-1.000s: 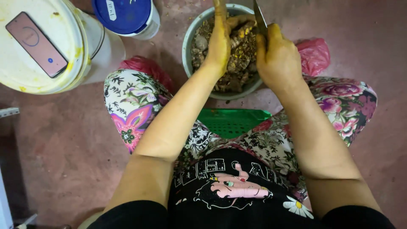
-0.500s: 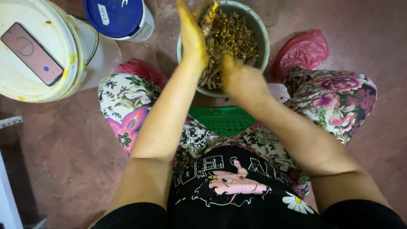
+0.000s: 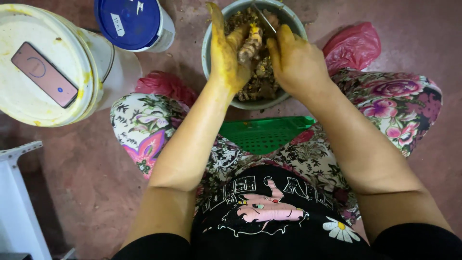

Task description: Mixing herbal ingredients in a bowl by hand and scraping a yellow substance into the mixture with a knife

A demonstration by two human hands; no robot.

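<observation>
My left hand (image 3: 226,53), stained yellow, holds a knobbly piece of turmeric root (image 3: 250,44) over a grey bowl (image 3: 208,50) full of brown roots and peelings. My right hand (image 3: 296,60) grips a small knife (image 3: 264,19), its blade laid against the top of the root. Both hands hover above the bowl, which stands on the floor between my knees.
A green perforated basket (image 3: 262,135) lies in my lap. At the left stands a white bucket (image 3: 91,62) with a phone (image 3: 44,73) on its lid, and a blue-lidded tub (image 3: 132,21) behind. Red plastic bags (image 3: 353,45) lie beside my knees. A white stool leg (image 3: 19,192) is at lower left.
The view has shifted and my hands have come lower over the bowl. My left hand now holds the root upright, and the knife in my right hand rests against it.
</observation>
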